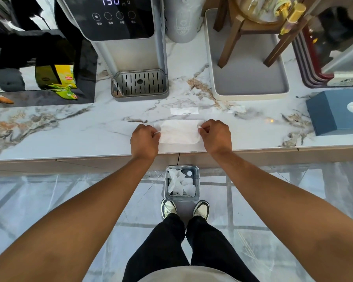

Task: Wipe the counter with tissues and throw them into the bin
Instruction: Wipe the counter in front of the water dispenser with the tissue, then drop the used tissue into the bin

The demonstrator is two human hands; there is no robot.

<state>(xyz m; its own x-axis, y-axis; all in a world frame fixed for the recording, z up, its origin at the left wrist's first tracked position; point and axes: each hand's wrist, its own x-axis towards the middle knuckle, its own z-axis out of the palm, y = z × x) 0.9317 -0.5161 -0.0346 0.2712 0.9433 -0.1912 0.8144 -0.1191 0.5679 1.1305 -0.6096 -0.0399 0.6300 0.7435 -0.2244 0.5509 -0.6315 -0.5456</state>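
Left hand [144,139] and right hand [216,135]: fingers pinched closed on opposite ends of tissue [179,132], flat on desk [90,129]. Bin [196,176] on floor below, holding crumpled tissues.

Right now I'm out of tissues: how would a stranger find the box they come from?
Follow the marble counter to its right end, past the grey tray. The tissue box sits near the front edge: the only blue item, a white tissue poking from its top.

A pantry: marble counter [69,131] with water dispenser [128,47] (reading 150 mL), tea packets [63,84].
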